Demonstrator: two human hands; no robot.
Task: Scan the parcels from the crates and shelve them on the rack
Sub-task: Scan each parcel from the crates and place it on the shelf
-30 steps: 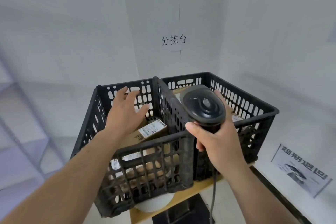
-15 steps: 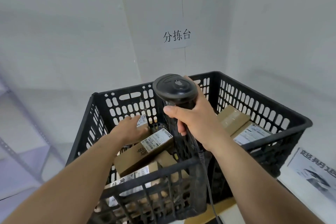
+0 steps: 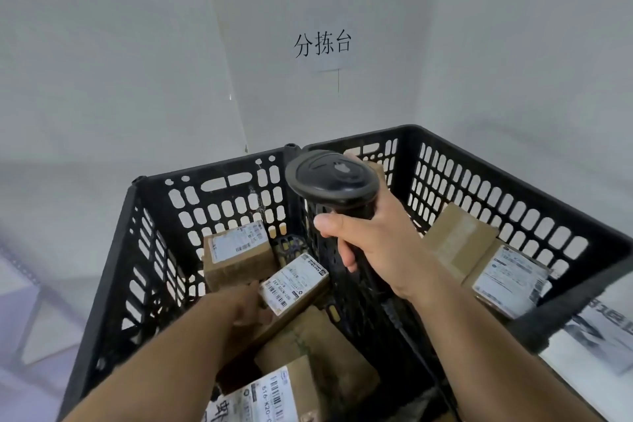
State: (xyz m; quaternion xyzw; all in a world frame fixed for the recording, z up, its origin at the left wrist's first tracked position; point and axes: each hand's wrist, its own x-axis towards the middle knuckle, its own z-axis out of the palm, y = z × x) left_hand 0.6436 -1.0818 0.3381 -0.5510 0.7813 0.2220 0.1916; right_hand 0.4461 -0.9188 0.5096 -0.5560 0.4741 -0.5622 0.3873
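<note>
Two black slatted crates stand side by side. Several brown cardboard parcels with white labels lie in the left crate (image 3: 113,267). My left hand (image 3: 248,307) reaches down into it and grips the near end of a long labelled parcel (image 3: 294,284) in the middle. Another small parcel (image 3: 236,252) sits behind it. My right hand (image 3: 373,247) holds a black handheld barcode scanner (image 3: 332,181) by its handle, above the wall between the crates. The right crate (image 3: 513,202) holds more labelled parcels (image 3: 507,281).
White walls close in behind and to the right, with a paper sign (image 3: 323,44) on the back wall. A printed sheet (image 3: 596,329) lies on the surface right of the crates. A pale metal rack (image 3: 24,284) shows at the far left.
The view has moved closer over the crates. My left hand went down from the crate rim onto the long parcel and took hold of it. The scanner shifted left, over the divider.
</note>
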